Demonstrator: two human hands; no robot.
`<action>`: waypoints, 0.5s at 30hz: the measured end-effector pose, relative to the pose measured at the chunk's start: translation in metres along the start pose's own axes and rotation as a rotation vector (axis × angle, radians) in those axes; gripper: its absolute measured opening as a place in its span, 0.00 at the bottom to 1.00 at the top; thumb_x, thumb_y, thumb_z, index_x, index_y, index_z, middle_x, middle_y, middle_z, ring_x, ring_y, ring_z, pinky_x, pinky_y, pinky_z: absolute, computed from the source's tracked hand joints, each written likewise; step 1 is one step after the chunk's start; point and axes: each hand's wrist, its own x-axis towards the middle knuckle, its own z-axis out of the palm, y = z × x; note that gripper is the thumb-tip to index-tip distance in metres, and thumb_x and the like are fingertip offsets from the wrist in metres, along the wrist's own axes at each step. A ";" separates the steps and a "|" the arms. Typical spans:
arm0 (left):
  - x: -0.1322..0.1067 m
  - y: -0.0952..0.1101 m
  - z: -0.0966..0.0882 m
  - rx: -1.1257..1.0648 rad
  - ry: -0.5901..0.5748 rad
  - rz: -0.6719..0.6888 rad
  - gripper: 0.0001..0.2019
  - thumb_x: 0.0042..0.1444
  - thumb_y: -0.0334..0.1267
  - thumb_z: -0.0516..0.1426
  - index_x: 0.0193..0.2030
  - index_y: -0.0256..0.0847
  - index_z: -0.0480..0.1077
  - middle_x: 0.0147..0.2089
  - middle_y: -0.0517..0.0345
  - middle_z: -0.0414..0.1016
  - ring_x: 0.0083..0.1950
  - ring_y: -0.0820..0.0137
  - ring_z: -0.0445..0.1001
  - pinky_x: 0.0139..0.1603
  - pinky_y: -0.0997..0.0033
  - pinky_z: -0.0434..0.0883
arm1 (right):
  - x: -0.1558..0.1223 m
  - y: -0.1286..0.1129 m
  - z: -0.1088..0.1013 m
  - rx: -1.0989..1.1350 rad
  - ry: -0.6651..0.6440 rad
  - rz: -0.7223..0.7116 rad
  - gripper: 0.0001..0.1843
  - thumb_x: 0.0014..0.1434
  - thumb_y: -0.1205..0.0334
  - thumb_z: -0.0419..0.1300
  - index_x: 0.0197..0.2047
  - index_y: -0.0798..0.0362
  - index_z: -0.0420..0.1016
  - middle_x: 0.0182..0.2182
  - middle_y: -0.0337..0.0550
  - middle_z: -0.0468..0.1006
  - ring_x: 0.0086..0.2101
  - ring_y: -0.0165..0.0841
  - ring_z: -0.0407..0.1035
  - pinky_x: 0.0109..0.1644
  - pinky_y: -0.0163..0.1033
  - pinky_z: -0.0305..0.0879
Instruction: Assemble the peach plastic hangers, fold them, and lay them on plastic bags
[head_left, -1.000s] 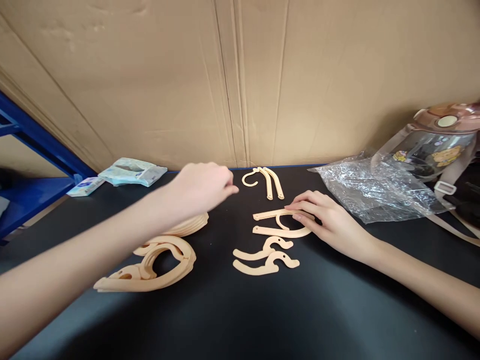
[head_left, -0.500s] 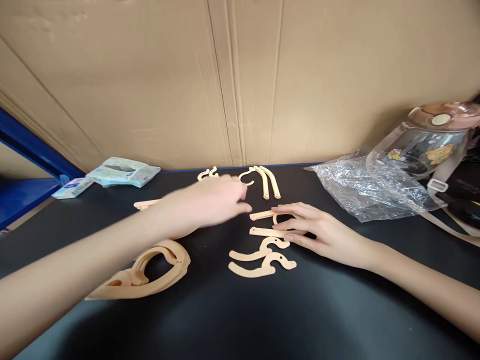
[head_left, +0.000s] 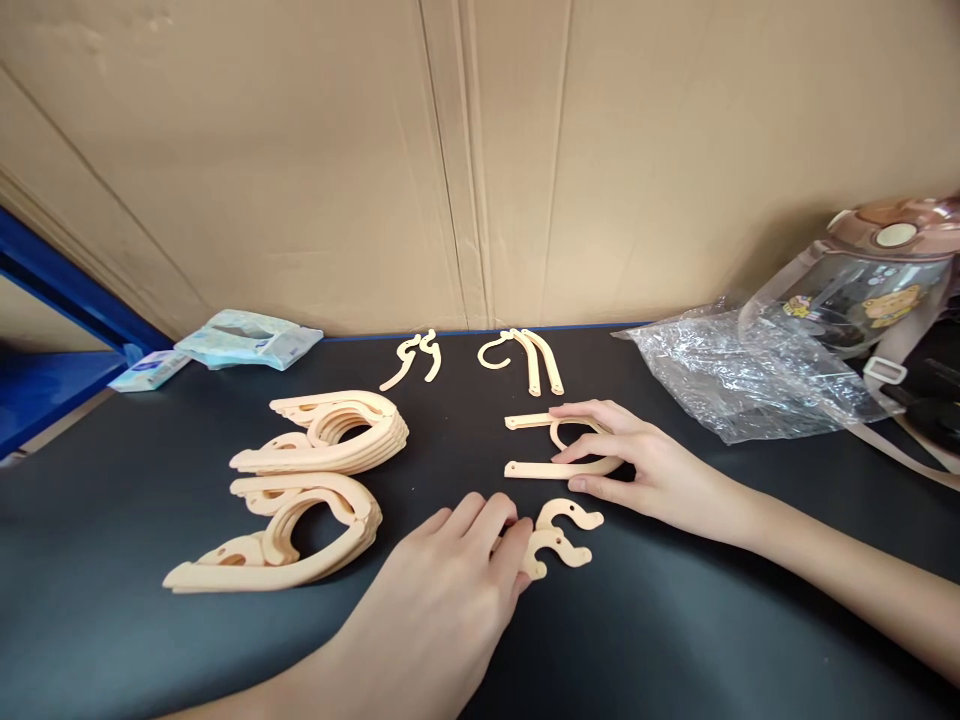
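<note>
My left hand (head_left: 469, 575) is low over two flat, pale-orange curved hanger arms (head_left: 559, 548), its fingers closed around their left ends. Their hooked right ends overlap and stick out past the fingertips; the gripped ends are hidden. My right hand (head_left: 634, 460) holds a folding hanger (head_left: 544, 469) against the black table, with its fingers over the round hook and the two straight arms pointing left. To the left lie two stacks of folded hangers, a far stack (head_left: 367, 455) and a near stack (head_left: 330, 575).
Small curved pieces (head_left: 429, 352) and a hook with two arms (head_left: 541, 360) lie at the table's back edge. A tissue pack (head_left: 262, 345) sits back left. Crumpled clear plastic (head_left: 742, 380) and a strapped bottle (head_left: 862, 290) stand right. A cardboard wall (head_left: 300, 180) rises behind.
My left hand has come back from the far pieces toward me and closed on the flat curved arms, which have shifted together. My right hand stays on the folding hanger.
</note>
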 end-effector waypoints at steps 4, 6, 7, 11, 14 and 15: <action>-0.007 0.000 -0.003 -0.242 -0.014 -0.090 0.06 0.62 0.27 0.55 0.38 0.42 0.70 0.38 0.60 0.73 0.34 0.66 0.72 0.33 0.67 0.67 | 0.000 0.000 0.000 0.158 -0.020 0.050 0.11 0.63 0.51 0.60 0.43 0.45 0.79 0.64 0.44 0.60 0.64 0.44 0.57 0.50 0.44 0.77; -0.008 -0.001 -0.003 -0.358 -0.012 -0.146 0.07 0.61 0.26 0.56 0.37 0.44 0.68 0.37 0.63 0.72 0.34 0.68 0.71 0.33 0.68 0.66 | 0.000 -0.001 0.000 0.178 -0.026 0.057 0.10 0.62 0.52 0.60 0.42 0.45 0.79 0.64 0.44 0.60 0.64 0.43 0.56 0.51 0.44 0.77; -0.008 -0.002 -0.003 -0.400 -0.010 -0.164 0.07 0.61 0.26 0.56 0.36 0.44 0.68 0.37 0.64 0.72 0.34 0.68 0.71 0.34 0.69 0.66 | 0.000 -0.002 0.000 0.174 -0.030 0.057 0.10 0.62 0.52 0.60 0.42 0.45 0.78 0.65 0.43 0.59 0.64 0.42 0.56 0.51 0.44 0.76; -0.011 -0.004 -0.001 -0.478 0.005 -0.163 0.12 0.59 0.27 0.59 0.46 0.47 0.70 0.44 0.64 0.74 0.40 0.68 0.73 0.40 0.68 0.68 | -0.001 -0.004 -0.001 0.138 -0.044 0.055 0.10 0.63 0.52 0.59 0.43 0.45 0.77 0.66 0.43 0.58 0.65 0.41 0.53 0.52 0.43 0.76; -0.012 -0.005 -0.001 -0.493 0.019 -0.089 0.22 0.58 0.34 0.63 0.58 0.52 0.66 0.55 0.61 0.72 0.49 0.65 0.72 0.48 0.66 0.70 | -0.001 -0.004 -0.001 0.073 -0.035 0.042 0.09 0.62 0.52 0.60 0.43 0.45 0.76 0.65 0.44 0.59 0.66 0.43 0.51 0.57 0.50 0.71; -0.012 -0.005 -0.002 -0.487 0.021 -0.055 0.22 0.60 0.38 0.63 0.60 0.53 0.66 0.57 0.60 0.71 0.51 0.64 0.71 0.51 0.65 0.70 | -0.001 -0.003 -0.001 0.046 -0.031 0.034 0.10 0.61 0.51 0.61 0.43 0.45 0.76 0.65 0.44 0.59 0.67 0.44 0.50 0.59 0.53 0.68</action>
